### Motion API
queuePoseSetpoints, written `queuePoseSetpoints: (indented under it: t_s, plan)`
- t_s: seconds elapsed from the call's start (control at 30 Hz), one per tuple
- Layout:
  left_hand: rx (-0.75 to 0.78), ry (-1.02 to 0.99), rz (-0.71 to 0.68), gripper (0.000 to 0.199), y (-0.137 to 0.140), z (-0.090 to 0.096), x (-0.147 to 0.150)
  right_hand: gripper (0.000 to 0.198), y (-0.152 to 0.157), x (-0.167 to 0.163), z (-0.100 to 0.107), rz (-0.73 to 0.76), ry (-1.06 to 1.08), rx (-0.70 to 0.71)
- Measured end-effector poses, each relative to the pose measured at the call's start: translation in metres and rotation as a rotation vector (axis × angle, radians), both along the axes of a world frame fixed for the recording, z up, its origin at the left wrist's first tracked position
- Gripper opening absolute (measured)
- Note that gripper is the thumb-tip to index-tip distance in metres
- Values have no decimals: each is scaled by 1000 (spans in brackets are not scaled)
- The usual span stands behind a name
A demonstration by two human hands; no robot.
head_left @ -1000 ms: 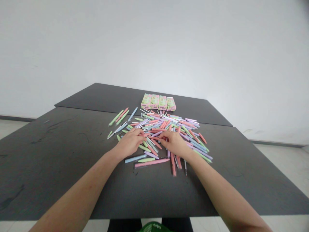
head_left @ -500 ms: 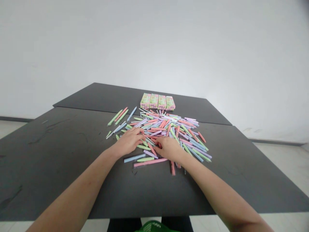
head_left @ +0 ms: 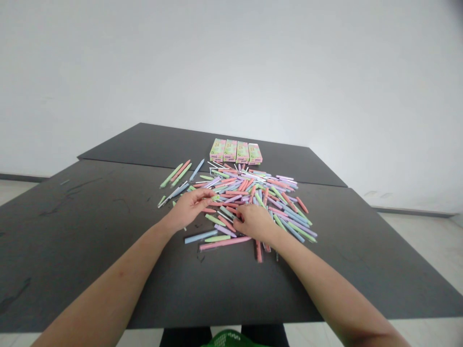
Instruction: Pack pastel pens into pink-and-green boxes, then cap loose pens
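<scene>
A spread pile of pastel pen parts (head_left: pixel 246 185) lies on the dark table, with pink, green, blue and purple barrels and caps and thin white sticks among them. At the pile's left side, my left hand (head_left: pixel 190 206) is closed, with thumb and fingers pinching a short green pen part (head_left: pixel 216 197). Over the near middle of the pile, my right hand (head_left: pixel 256 222) has its fingers curled down among the pieces; what they grip is hidden. Just in front of the hands lie a long pink barrel (head_left: pixel 224 244) and a blue barrel (head_left: pixel 200 236).
Several small pink-and-green boxes (head_left: pixel 230 151) stand in a row behind the pile. Loose green, pink and blue pens (head_left: pixel 181 174) lie at the far left of it. The black table (head_left: pixel 87 231) has a seam across it, and a white wall (head_left: pixel 231 72) rises behind.
My left hand has lifted slightly and drawn left, and a green pen part now shows between its fingertips. My right hand has shifted only a little, its fingers more curled.
</scene>
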State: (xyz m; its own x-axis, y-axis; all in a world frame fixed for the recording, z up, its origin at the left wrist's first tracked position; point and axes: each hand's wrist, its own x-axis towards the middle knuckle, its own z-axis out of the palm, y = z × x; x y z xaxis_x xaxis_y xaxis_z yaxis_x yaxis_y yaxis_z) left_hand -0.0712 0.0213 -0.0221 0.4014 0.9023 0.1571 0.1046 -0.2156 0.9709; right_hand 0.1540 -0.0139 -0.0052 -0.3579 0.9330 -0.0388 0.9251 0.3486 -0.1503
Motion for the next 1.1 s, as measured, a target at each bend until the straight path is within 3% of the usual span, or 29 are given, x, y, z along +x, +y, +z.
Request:
queuePoseSetpoints:
  t_s: [0.1, 0.33, 0.67, 0.77, 0.93, 1.1]
  plan:
    - [-80, -48, 35, 36, -2, 4, -2, 19, 1, 0, 0, -13, -14, 0]
    - [-97, -246, 119, 41, 2, 0, -8, 17, 1, 3, 1, -10, 15, 34]
    - [-131, -311, 54, 45, -5, 9, -6, 19, -1, -2, 6, 90, 192, 70]
    - [-59, -201, 104, 41, -4, 8, -8, 21, 4, 2, 7, 52, 171, 91]
    - [85, 130, 185, 36, -1, 0, -5, 22, 24, 39, 15, -191, 125, 179]
    - [214, 367, 184, 26, -2, -10, 0, 17, 38, 76, 17, -305, 122, 111]
